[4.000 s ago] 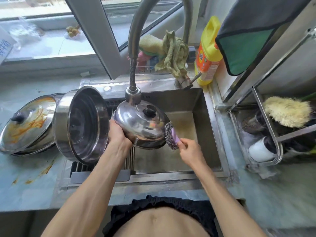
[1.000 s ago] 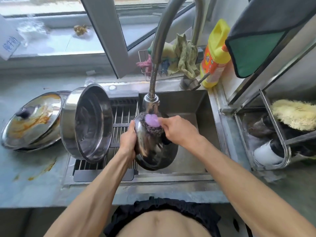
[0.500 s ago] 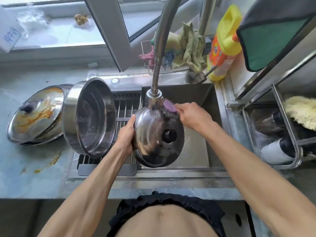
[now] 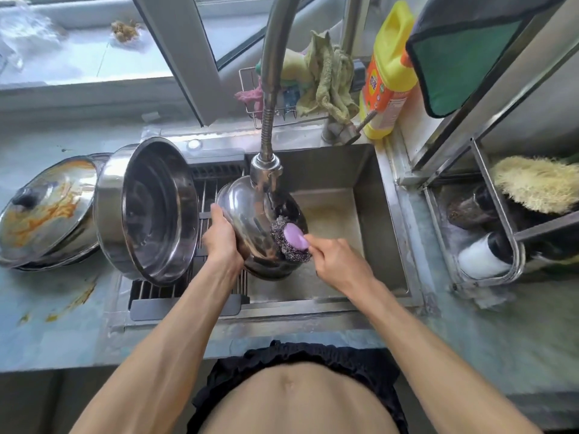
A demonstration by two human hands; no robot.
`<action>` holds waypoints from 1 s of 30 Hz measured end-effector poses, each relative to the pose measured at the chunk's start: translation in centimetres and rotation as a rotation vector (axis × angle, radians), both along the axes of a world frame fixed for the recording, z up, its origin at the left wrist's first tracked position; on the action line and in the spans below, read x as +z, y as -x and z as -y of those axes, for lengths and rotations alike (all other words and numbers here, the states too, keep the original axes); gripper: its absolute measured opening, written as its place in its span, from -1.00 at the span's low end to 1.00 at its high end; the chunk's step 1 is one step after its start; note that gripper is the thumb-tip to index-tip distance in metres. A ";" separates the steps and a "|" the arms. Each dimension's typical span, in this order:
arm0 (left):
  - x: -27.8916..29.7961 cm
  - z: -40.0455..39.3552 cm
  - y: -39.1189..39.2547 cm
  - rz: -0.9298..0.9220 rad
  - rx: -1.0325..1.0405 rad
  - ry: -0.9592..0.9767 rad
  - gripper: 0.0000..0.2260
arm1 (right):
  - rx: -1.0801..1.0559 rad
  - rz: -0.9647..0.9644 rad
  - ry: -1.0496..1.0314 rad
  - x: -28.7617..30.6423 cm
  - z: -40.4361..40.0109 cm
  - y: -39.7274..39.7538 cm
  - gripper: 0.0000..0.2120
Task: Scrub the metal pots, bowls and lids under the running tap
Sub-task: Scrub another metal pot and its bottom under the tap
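Head view, left to right: dirty lid (image 4: 47,211) with orange smears sits on the counter, well left of the left hand (image 4: 221,236); not yet washed by the look of it. Big pot (image 4: 150,211) lies on its side on the sink rack, mouth toward the sink, just left of that hand. Left hand grips the rim of the lid in work (image 4: 257,227), fingers curled round the edge, holding it tilted over the basin directly under the tap head (image 4: 266,169). Can't tell for sure which face of the lid is up; no knob visible. Right hand (image 4: 336,263) is closed round the handle of the scrubber (image 4: 289,241) (steel wool ball, purple cap), wool pressed against the lid's lower right part, just left of the fingers. Water flow itself is hard to make out. Soap bottle (image 4: 387,73) stands far beyond the right hand, at the sink's back corner. Judgement: mid-scrub on this lid. To do it well: keep the left grip firm on the rim since wet steel slips, rotate the lid in steps so the wool covers the full circle, work the rim fold, keep the scrubbed patch in the stream so residue flushes off. Risk: lid knocking the tap head.
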State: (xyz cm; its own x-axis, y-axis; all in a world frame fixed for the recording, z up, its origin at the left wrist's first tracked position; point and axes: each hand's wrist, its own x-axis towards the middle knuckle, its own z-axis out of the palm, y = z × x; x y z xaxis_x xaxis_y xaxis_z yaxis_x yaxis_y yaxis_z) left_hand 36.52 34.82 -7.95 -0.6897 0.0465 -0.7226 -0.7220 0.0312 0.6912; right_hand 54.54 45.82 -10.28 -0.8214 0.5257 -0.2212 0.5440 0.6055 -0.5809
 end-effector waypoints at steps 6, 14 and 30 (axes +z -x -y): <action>0.9 0.9 0.5 -0.141 0.013 0.039 -0.58 | -0.108 0.148 0.028 -0.1 -0.5 0.7 -0.74; 0.9 1.4 0.1 -0.164 -0.054 0.116 -0.52 | 0.016 -0.126 -0.094 2.9 2.3 4.1 -0.72; 1.6 1.2 1.7 -0.057 0.065 -0.038 -0.62 | -0.081 -0.008 0.014 -0.5 -1.7 2.3 -0.78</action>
